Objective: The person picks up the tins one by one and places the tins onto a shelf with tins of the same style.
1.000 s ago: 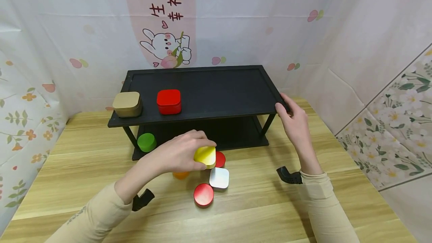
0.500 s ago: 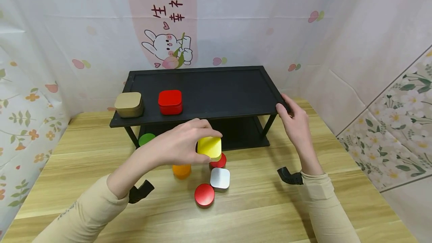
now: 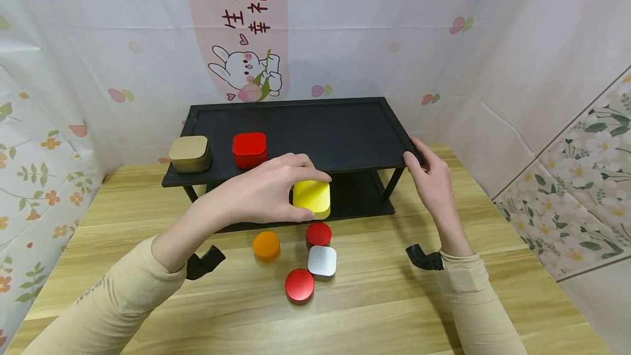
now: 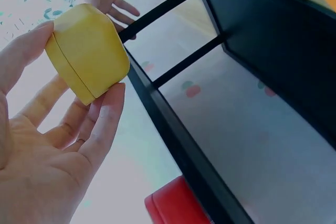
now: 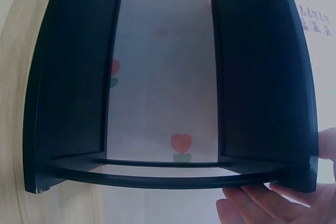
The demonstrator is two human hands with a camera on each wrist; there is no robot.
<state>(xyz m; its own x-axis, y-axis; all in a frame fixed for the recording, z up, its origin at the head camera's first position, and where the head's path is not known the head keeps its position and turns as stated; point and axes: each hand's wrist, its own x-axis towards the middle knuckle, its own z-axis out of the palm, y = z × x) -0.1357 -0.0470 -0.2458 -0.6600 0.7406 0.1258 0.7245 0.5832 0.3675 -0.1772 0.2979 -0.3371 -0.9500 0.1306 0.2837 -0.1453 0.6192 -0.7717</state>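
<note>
My left hand (image 3: 268,188) pinches a yellow square tin (image 3: 313,197) with rounded corners between thumb and fingertips. The tin is raised in front of the upper tier of a black two-tier shelf (image 3: 315,130). In the left wrist view, a lid seam runs around the yellow tin (image 4: 86,51). My right hand (image 3: 431,179) grips the right end of the upper tier, thumb near the front corner. Fingers of the right hand (image 5: 273,203) reach around that end in the right wrist view. On the upper tier stand a gold tin (image 3: 189,153) and a red square tin (image 3: 250,149).
Before the shelf, on the wooden table (image 3: 374,311), are an orange round tin (image 3: 266,246), a red round tin (image 3: 318,235), a white square tin (image 3: 322,262) and another red round tin (image 3: 299,285). A patterned curtain (image 3: 345,43) hangs behind.
My left hand has lifted the yellow tin up and slightly right, from over the table tins toward the upper tier. The left arm now hides the green round lid. My right hand stays put.
</note>
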